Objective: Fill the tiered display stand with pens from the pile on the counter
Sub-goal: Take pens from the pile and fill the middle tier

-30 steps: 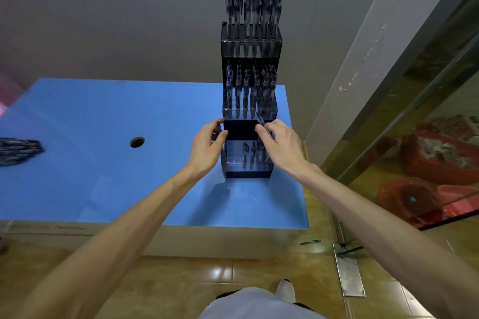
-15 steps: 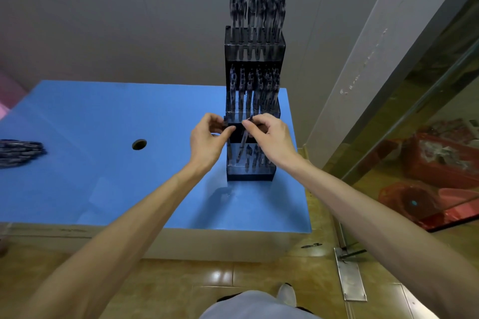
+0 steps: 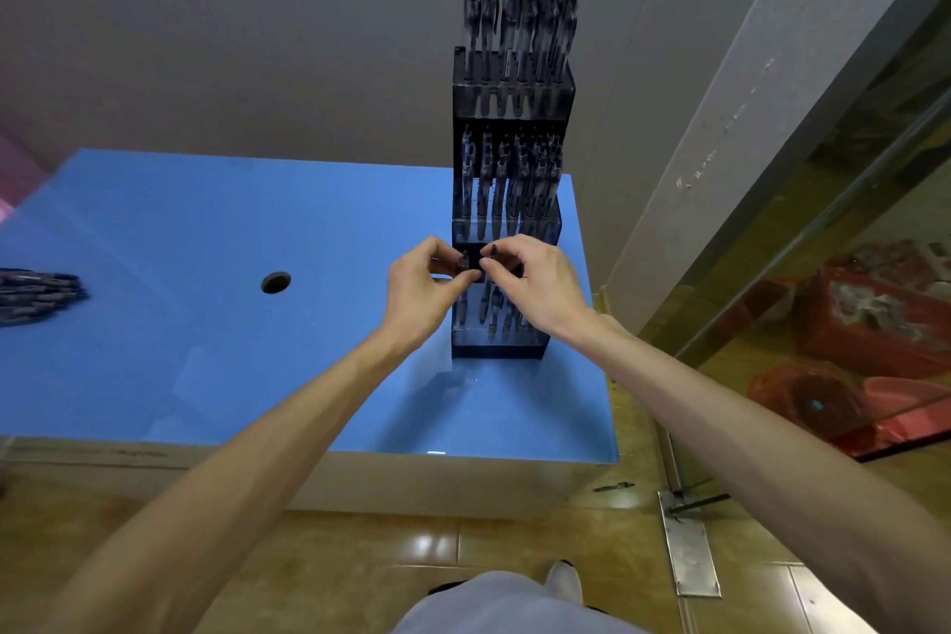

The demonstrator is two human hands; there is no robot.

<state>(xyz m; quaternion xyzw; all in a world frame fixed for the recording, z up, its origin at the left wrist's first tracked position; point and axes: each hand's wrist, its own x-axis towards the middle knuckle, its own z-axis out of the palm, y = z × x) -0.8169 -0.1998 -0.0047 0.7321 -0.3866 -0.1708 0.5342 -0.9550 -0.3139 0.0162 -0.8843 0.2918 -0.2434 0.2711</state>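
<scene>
Both hands work at the lowest tier of the tall black tiered display stand (image 3: 512, 221): the right hand (image 3: 535, 283) pinches a dark pen (image 3: 489, 273), lowering it in; the left hand (image 3: 424, 291) pinches another. Next judged: fetching more from the dark pen pile (image 3: 36, 296) far left on the blue counter (image 3: 206, 324).

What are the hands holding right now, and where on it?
Each hand, left and right, pinches a pen near its top end, above the stand's lowest tier.

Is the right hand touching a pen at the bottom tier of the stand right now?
Touching. The head view shows the right hand pinching the top of a pen between thumb and forefinger at the display stand's lowest tier.
</scene>
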